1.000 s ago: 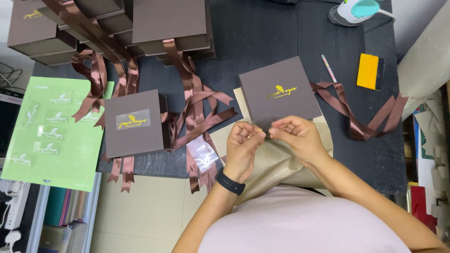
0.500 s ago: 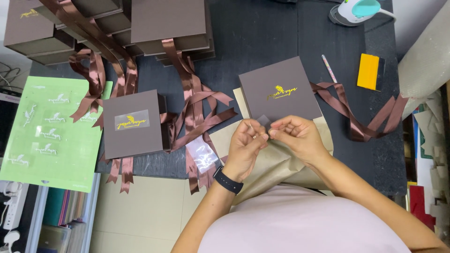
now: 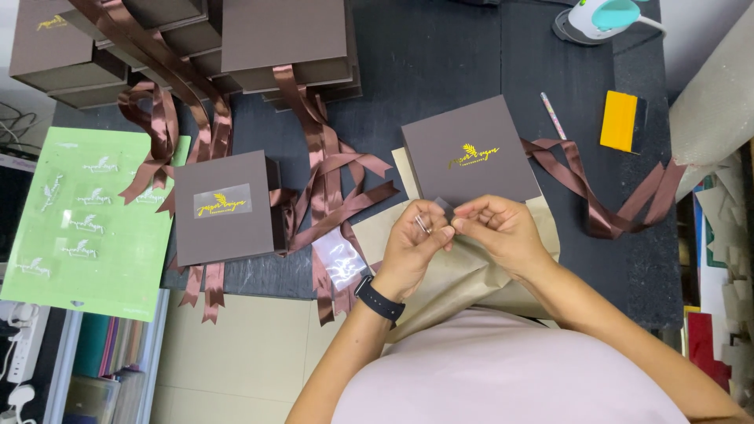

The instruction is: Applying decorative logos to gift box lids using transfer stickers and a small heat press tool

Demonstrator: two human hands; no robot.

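Note:
My left hand (image 3: 412,245) and my right hand (image 3: 503,232) meet just below a brown square box (image 3: 469,151) with a gold emblem. Both pinch a small clear film piece (image 3: 442,210) between their fingertips. A thin metal tool shows in my left hand's fingers. The hands hover over tan paper (image 3: 448,271) that lies under that box. A dark watch sits on my left wrist. A second brown box (image 3: 224,207) with a clear gold-printed sticker lies to the left, with brown ribbon (image 3: 326,196) trailing from it.
Stacked brown boxes (image 3: 283,39) with ribbons fill the table's far side. A green sheet (image 3: 86,224) with clear stickers lies at left. An orange scraper (image 3: 619,120), a pen (image 3: 552,115) and a small white-teal iron (image 3: 601,16) lie at far right. A clear film scrap (image 3: 343,259) rests near the front edge.
My hands have stayed over the tan paper with only small finger movements; the clear film piece sits slightly higher between the fingertips.

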